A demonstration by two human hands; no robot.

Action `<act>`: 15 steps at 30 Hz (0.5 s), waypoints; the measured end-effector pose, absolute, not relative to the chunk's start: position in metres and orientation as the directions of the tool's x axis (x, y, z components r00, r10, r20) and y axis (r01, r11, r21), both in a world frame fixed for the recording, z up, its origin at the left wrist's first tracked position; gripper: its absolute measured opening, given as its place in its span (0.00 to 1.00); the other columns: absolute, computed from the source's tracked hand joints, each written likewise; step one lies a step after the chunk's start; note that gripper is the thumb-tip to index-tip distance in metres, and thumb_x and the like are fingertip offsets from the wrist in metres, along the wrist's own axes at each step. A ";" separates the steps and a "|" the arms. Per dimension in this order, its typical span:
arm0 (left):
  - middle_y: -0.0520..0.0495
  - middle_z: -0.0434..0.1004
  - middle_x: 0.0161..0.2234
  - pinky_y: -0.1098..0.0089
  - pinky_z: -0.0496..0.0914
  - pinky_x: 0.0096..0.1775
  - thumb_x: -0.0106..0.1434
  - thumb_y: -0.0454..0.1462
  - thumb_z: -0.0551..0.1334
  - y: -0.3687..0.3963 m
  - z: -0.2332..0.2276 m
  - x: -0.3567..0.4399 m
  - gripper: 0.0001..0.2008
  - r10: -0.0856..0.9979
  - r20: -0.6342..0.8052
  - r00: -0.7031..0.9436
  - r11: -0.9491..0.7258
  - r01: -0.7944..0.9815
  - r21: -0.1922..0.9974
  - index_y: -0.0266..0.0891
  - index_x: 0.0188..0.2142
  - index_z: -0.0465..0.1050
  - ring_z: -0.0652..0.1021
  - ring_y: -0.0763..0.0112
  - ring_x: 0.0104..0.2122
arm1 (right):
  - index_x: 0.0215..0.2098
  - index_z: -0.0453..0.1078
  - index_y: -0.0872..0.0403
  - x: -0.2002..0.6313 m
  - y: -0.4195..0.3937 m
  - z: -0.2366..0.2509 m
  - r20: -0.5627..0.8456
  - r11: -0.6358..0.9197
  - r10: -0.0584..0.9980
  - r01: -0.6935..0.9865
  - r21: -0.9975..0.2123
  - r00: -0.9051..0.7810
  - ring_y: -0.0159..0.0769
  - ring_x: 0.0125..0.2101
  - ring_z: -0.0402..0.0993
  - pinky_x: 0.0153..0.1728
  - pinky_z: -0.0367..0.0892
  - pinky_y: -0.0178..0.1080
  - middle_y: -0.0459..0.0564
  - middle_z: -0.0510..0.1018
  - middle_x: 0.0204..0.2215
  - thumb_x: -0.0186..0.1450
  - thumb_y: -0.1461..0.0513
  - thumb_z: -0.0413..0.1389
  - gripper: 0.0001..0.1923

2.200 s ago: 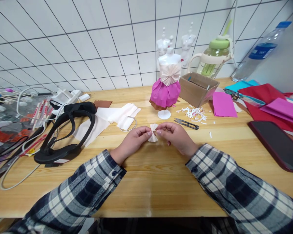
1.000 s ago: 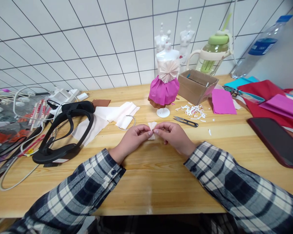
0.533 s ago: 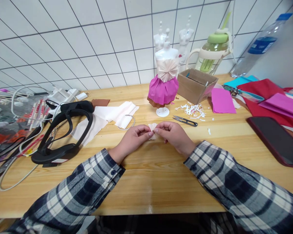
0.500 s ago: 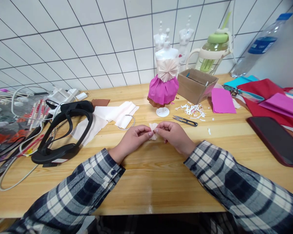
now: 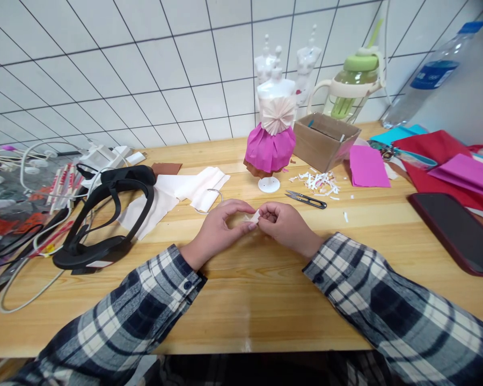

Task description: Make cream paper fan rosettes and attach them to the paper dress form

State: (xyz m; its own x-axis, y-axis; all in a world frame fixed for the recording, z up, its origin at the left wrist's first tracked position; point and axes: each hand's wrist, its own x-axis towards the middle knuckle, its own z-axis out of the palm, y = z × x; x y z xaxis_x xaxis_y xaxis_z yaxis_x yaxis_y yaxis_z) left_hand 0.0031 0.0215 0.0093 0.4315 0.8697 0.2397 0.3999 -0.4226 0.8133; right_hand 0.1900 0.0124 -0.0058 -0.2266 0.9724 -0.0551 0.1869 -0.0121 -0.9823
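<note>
Between my fingertips is a small piece of pleated cream paper (image 5: 253, 217), partly hidden by the fingers. My left hand (image 5: 225, 226) curves around its left side, thumb below and fingers above, closed on it. My right hand (image 5: 284, 222) pinches its right edge with thumb and bent forefinger. Behind my hands stands a small white dress form (image 5: 277, 88) wearing a pink paper skirt (image 5: 271, 149) and a cream pleated fan bow (image 5: 279, 114). Thread snips (image 5: 306, 200) lie on the table just beyond my right hand.
A black headset (image 5: 104, 220) and cream paper sheets (image 5: 177, 187) lie left. A cardboard box (image 5: 326, 142), paper scraps (image 5: 317, 182), pink paper (image 5: 369, 166), a phone (image 5: 459, 230) and a green-lidded jug (image 5: 352, 88) are on the right. A tiled wall bounds the back.
The cream paper, upright and fanned before, is now tilted and more folded between my fingers. My left fingers have risen and arched over it; the right fingers have curled in more.
</note>
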 end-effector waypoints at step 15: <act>0.48 0.79 0.33 0.68 0.70 0.40 0.61 0.44 0.66 0.022 0.000 0.005 0.11 0.946 0.107 0.306 -0.216 0.350 0.912 0.37 0.34 0.76 0.76 0.68 0.34 | 0.27 0.69 0.54 0.188 0.010 -0.004 -0.002 0.044 0.980 0.224 -0.974 -0.200 0.27 0.19 0.60 0.20 0.57 0.32 0.42 0.70 0.19 0.58 0.57 0.59 0.08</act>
